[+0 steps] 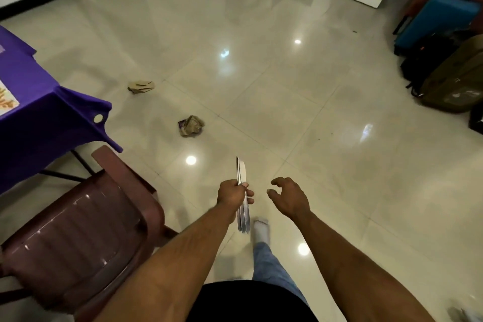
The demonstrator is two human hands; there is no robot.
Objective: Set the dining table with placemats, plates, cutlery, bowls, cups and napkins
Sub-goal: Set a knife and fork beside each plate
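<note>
Carrying a bundle of table knives [242,195] in the left hand [233,195] over the tiled floor [287,91], off the near corner of the purple-clothed tabletop [39,123].

I count three stacked knives, perhaps more hidden. They look stiff, light and slick; I judge the mid-length hold sound, fingers [249,194] curled tight round them. My right hand [287,197] holds nothing, fingers loosely spread. One brown chair [78,238], two crumpled scraps on the floor.

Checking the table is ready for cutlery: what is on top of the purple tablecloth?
On the purple tablecloth only the corner of a pale printed mat shows at the frame's left edge. The rest of the tabletop lies out of frame.
</note>
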